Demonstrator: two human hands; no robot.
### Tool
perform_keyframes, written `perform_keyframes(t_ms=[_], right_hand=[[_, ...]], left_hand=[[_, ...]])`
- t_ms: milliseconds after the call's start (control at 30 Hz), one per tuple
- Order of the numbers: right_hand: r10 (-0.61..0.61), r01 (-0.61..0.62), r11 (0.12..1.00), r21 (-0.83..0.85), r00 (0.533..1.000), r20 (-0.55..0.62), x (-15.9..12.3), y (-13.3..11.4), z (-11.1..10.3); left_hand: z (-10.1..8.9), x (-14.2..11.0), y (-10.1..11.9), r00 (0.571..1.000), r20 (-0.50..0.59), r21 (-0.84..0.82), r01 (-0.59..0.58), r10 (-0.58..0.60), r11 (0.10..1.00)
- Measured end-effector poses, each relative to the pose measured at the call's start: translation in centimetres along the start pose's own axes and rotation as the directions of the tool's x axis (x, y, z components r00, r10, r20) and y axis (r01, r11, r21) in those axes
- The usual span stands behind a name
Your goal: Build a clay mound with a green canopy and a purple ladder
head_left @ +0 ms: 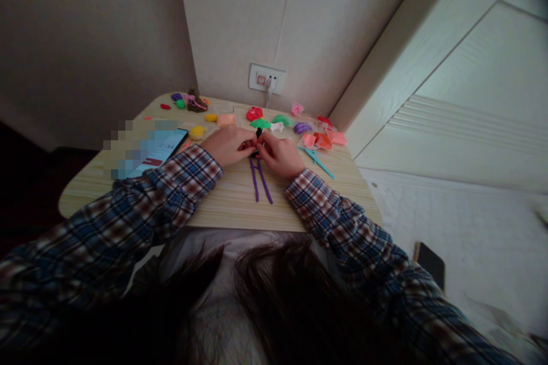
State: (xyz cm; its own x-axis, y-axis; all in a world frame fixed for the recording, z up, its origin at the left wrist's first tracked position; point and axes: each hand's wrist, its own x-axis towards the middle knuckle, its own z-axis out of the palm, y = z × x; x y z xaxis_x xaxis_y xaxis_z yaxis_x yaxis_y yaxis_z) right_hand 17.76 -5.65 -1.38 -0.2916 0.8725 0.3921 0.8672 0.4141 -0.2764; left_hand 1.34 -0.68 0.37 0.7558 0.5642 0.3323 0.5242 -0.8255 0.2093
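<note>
My left hand [231, 145] and my right hand [280, 155] meet at the middle of the table, with thumbs and fingertips closed. Between them is a small piece of black modelling clay [259, 133], mostly covered by the fingers. Just beyond the fingertips lies a flat green clay piece [260, 124]; whether it joins the black clay is unclear. Two thin purple clay strips [264, 182] stretch toward me from under the hands, with a short link between them near the top.
Bagged clay lumps, among them a purple one [302, 128] and a red one [254, 113], line the back of the wooden table [214, 205]. Turquoise plastic tools [321, 163] lie right. A phone [160, 151] is left, a brown clay figure [196, 101] back left. A wall socket [267, 78] holds a plug.
</note>
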Motion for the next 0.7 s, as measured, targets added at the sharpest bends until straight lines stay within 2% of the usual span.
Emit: perform_keyframes(t_ms=[300, 700], right_hand=[[-0.001, 0.001, 1.000, 0.011, 0.999, 0.040, 0.14, 0.10, 0.00], [-0.054, 0.054, 0.998, -0.011, 0.998, 0.032, 0.06, 0.13, -0.15]], left_hand=[[0.07, -0.07, -0.02, 1.000, -0.005, 0.011, 0.012, -0.012, 1.000], [-0.11, -0.08, 0.15, 1.000, 0.003, 0.023, -0.008, 0.008, 1.000]])
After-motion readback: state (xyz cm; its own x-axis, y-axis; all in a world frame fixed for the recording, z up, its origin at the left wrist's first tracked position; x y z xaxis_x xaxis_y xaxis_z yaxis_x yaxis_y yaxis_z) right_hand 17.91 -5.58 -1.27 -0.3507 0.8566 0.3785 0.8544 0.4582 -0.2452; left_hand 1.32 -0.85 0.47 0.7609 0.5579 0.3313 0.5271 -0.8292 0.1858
